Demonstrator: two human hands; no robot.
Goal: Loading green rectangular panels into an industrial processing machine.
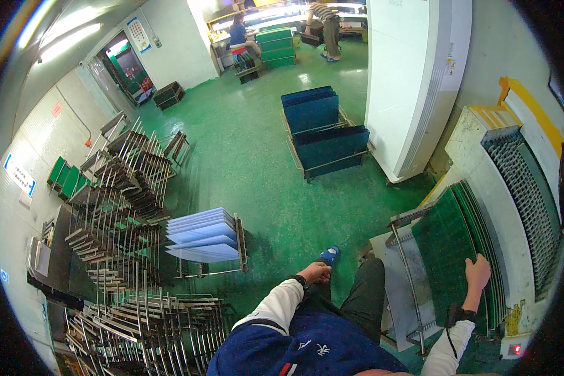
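Note:
My right hand [477,274] reaches out to the right with its fingers closed at the edge of a green board [445,244]. That board is one of several thin, flat green boards standing close together in a metal rack [409,276]. A grey-white flat plate [402,294] lies at the near left of the boards. My left hand [315,272] hangs in front of my body, its fingers curled in and nothing seen in them. Dark bands circle both wrists.
A slotted machine conveyor [523,200] stands beyond the green boards. Ahead are a rack of dark blue boards [331,147] and a tall white cabinet [407,88]. At left are a rack of pale sheets [207,237] and stacked metal racks [131,169]. Two people [328,28] work far off.

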